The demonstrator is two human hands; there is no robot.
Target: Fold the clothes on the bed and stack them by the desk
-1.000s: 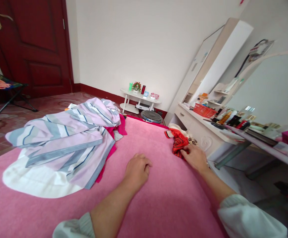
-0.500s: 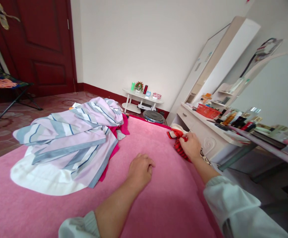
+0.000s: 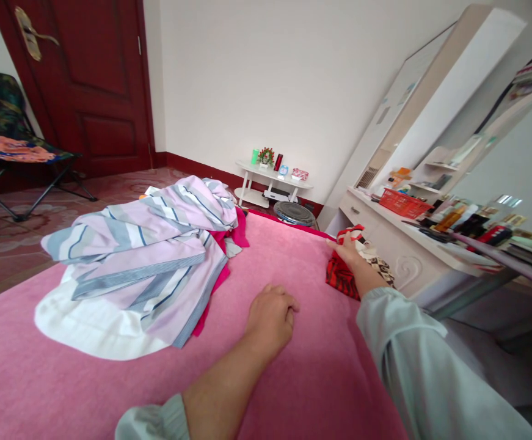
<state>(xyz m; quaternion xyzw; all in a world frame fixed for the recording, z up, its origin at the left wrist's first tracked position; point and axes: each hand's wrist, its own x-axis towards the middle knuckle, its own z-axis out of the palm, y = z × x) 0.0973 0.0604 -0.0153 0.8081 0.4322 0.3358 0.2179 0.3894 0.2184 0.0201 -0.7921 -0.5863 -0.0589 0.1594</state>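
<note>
My left hand (image 3: 272, 318) rests on the pink bed cover (image 3: 288, 379), its fingers curled under and nothing visible in them. At the bed's right edge, my right hand (image 3: 349, 252) is closed on a red-and-black checked garment (image 3: 341, 280), although its fingertips are partly hidden. Red trim shows just beyond those fingers. Beside that wrist, a brown-and-cream patterned cloth (image 3: 378, 267) hangs by the edge. To the left of my left hand lies a heap of lilac, grey and white striped fabric (image 3: 156, 244), over white cloth (image 3: 91, 330) and some bright pink cloth (image 3: 220, 278).
A dressing table (image 3: 385, 229) with a red basket (image 3: 403, 203) and several bottles stands along the right. A low white table (image 3: 251, 167) with small ornaments is by the far wall. A folding chair (image 3: 22, 156) stands near the dark red door (image 3: 96, 79) at left.
My right hand has shifted at the checked garment, and its red trim now lies beyond my fingers rather than left of them. My left hand stays in place. The view has turned slightly left.
</note>
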